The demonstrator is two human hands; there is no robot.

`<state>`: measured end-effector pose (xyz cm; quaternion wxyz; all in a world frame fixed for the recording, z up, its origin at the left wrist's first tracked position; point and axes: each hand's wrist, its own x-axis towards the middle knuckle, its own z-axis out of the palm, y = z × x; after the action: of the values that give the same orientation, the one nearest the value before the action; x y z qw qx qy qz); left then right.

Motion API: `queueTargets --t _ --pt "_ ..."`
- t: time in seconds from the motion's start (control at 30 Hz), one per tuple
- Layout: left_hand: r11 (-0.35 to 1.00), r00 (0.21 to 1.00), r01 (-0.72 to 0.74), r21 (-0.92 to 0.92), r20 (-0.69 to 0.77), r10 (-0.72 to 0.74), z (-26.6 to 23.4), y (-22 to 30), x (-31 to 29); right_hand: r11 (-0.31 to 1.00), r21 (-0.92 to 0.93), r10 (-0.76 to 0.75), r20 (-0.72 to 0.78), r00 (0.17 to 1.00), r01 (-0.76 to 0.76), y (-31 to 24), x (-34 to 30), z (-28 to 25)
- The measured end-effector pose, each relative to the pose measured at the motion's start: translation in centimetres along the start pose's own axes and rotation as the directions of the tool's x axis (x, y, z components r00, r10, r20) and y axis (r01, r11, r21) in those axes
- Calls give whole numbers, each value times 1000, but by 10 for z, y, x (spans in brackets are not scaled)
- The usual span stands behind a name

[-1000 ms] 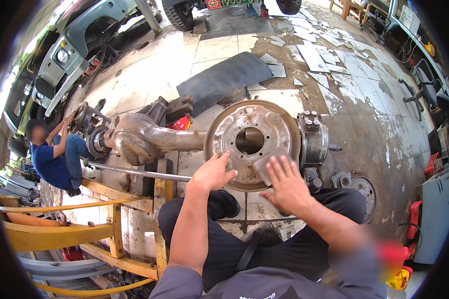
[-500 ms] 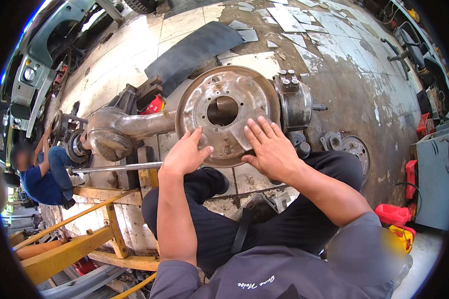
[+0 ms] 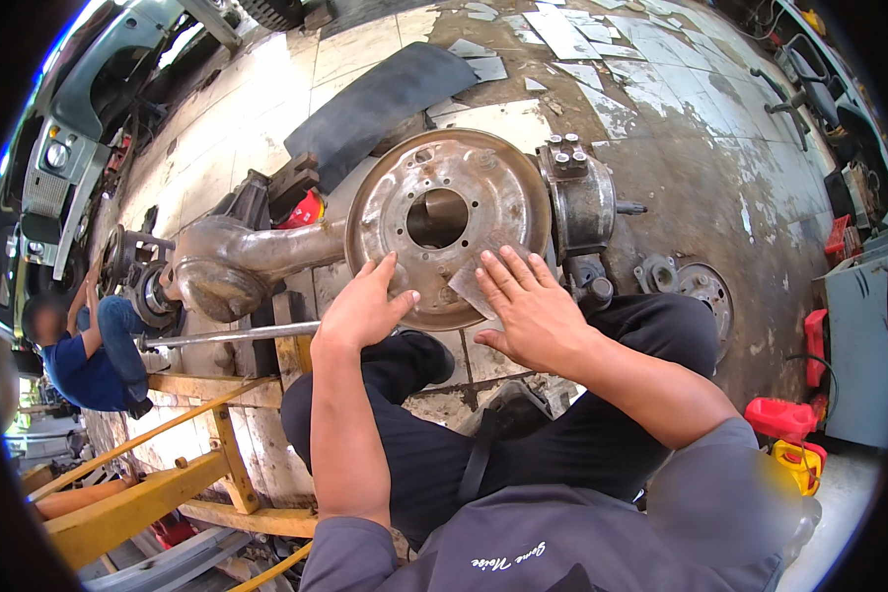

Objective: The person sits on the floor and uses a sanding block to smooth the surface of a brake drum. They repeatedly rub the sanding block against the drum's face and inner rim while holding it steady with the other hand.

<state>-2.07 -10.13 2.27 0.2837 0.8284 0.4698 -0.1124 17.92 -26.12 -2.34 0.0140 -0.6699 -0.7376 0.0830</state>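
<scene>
A round rusty backing plate (image 3: pixel 454 187) with a centre hole sits on the end of a grey axle housing (image 3: pixel 232 261). My left hand (image 3: pixel 365 306) grips the plate's lower left rim. My right hand (image 3: pixel 528 306) lies flat, fingers spread, on the plate's lower right face, pressing a small grey sheet of abrasive paper (image 3: pixel 472 284) against it. A brake drum (image 3: pixel 582 192) with studs stands just right of the plate.
A long steel shaft (image 3: pixel 227 335) lies left of my knee. A yellow frame (image 3: pixel 168 464) is at lower left. Another person in blue (image 3: pixel 84 350) sits at the axle's far end. A hub part (image 3: pixel 701 286), red and yellow jugs (image 3: pixel 784 434) lie right.
The view has dipped and moved closer, so the plate looks larger. Both hands stay on the plate's lower edge; my right hand has slid slightly with the sheet under it.
</scene>
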Motion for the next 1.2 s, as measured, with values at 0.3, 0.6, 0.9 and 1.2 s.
queueTargets --t 0.3,0.6,0.9,1.2 --pt "1000 1000 -24 0 -12 24 4 -5 4 999 10 -30 -10 999 30 -3 2 1" --pt "1000 1000 -31 4 -2 31 4 -6 7 998 -69 -10 53 999 13 -1 7 -5" --pt "999 999 -35 -13 19 35 2 -2 8 998 -24 -63 83 995 65 -4 1 -7" --pt "1000 1000 -7 13 -22 7 8 -7 11 996 -72 -42 75 996 48 -3 2 -10"
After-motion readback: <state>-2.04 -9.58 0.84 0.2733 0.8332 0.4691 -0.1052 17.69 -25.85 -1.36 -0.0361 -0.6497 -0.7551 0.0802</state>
